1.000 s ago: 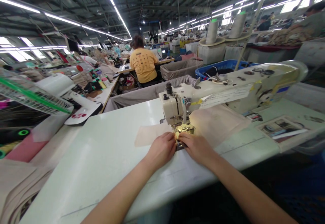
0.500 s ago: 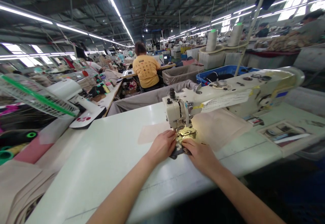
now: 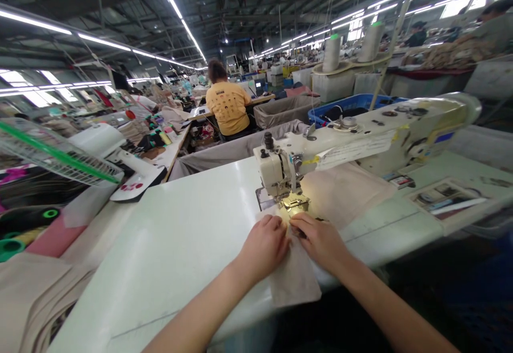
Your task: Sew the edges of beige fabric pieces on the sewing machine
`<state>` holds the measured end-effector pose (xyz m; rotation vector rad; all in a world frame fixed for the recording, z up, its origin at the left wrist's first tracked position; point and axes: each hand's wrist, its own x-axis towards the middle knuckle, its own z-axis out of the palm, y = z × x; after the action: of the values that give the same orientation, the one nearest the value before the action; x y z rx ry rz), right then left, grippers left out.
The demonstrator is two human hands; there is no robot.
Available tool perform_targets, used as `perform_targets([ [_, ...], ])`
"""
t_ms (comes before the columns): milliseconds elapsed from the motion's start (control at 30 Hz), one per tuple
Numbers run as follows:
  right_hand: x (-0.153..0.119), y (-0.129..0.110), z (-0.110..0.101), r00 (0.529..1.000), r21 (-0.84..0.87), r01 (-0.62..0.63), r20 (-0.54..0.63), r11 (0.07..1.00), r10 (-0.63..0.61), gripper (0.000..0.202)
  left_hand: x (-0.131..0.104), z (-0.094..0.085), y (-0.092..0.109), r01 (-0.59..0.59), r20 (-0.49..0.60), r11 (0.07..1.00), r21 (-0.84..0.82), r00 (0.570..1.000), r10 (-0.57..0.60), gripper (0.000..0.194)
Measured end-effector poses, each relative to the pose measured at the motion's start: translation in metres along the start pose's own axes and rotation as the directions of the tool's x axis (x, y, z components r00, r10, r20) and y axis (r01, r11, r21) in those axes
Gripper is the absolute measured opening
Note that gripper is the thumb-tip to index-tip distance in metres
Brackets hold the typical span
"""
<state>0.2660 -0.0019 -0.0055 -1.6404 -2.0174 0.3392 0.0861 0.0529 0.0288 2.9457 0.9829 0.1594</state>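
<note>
A white sewing machine point(image 3: 276, 169) stands on the pale table, its needle area lit yellow. Just in front of the needle, my left hand point(image 3: 264, 243) has its fingers curled and pressed onto a beige fabric piece point(image 3: 296, 281). That piece hangs toward me and reaches the table's front edge. Close beside it, my right hand point(image 3: 323, 238) pinches at the fabric by the metal plate point(image 3: 295, 202); its fingertips are partly hidden. A larger beige fabric panel point(image 3: 348, 190) lies under the machine arm.
At the left stand a white fan point(image 3: 116, 150) and stacked beige fabric point(image 3: 28, 289). A tray of small tools point(image 3: 449, 203) sits at the right. Behind the table are a blue basket point(image 3: 320, 119), thread cones point(image 3: 332, 54) and a seated person in a yellow shirt point(image 3: 228, 107).
The small fabric piece left of the needle has swung round toward me and now hangs at the front. My left hand has shifted toward me and slightly right, closer to my right hand.
</note>
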Motion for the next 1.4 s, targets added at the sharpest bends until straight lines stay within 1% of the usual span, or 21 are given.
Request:
perform_targets([
  [100, -0.009, -0.002, 0.0, 1.0, 0.014, 0.008, 0.023, 1.0, -0.008, 0.032, -0.004, 0.003, 0.007, -0.01, -0.011, 1.0, -0.004, 1.0, 0.01, 0.013],
  [267, -0.022, -0.003, 0.0, 0.997, -0.031, 0.051, 0.067, 0.998, -0.048, 0.036, -0.011, 0.008, 0.004, -0.056, -0.059, 0.998, -0.025, 0.997, 0.055, 0.014],
  [400, -0.026, -0.003, -0.002, 0.992, -0.066, 0.084, 0.103, 0.994, -0.077, 0.038, -0.018, 0.012, 0.003, -0.107, -0.111, 0.994, -0.019, 0.988, 0.104, 0.021],
  [533, -0.019, -0.001, -0.004, 0.989, -0.068, 0.092, 0.122, 0.993, -0.083, 0.033, -0.016, 0.015, -0.003, -0.114, -0.139, 0.993, -0.022, 0.984, 0.11, 0.023],
  [700, 0.005, 0.002, -0.007, 0.987, -0.074, 0.087, 0.143, 0.993, -0.076, 0.029, 0.0, 0.013, -0.02, -0.089, -0.14, 0.996, -0.011, 0.986, 0.086, 0.021],
  [867, 0.029, 0.003, -0.008, 0.991, -0.108, 0.045, 0.127, 0.993, -0.031, 0.027, 0.016, 0.009, -0.036, -0.069, -0.147, 0.997, -0.022, 0.987, 0.065, 0.018],
  [967, 0.032, 0.007, -0.01, 0.994, -0.083, 0.012, 0.112, 0.997, -0.002, 0.027, 0.02, 0.009, -0.04, -0.061, -0.144, 0.997, -0.038, 0.988, 0.055, 0.018],
  [1067, 0.023, 0.014, -0.012, 0.999, -0.044, -0.038, 0.034, 0.998, 0.04, 0.028, 0.014, 0.012, -0.036, -0.042, -0.165, 0.998, -0.038, 0.986, 0.035, 0.022],
  [1133, 0.012, 0.018, -0.011, 0.995, -0.064, -0.097, -0.046, 0.993, 0.094, 0.026, 0.007, 0.016, -0.03, -0.036, -0.188, 0.999, -0.023, 0.982, 0.031, 0.025],
  [1167, 0.007, 0.02, -0.01, 0.991, -0.082, -0.125, -0.068, 0.989, 0.12, 0.024, 0.003, 0.017, -0.027, -0.035, -0.195, 0.999, -0.017, 0.98, 0.031, 0.025],
  [1233, -0.001, 0.022, -0.008, 0.987, -0.106, -0.15, -0.066, 0.983, 0.143, 0.022, -0.005, 0.019, -0.021, -0.035, -0.206, 0.999, -0.018, 0.978, 0.031, 0.026],
  [1400, -0.007, 0.023, -0.001, 0.991, -0.124, -0.129, -0.064, 0.984, 0.121, 0.025, -0.012, 0.022, -0.016, -0.035, -0.236, 0.998, -0.055, 0.972, 0.021, 0.03],
])
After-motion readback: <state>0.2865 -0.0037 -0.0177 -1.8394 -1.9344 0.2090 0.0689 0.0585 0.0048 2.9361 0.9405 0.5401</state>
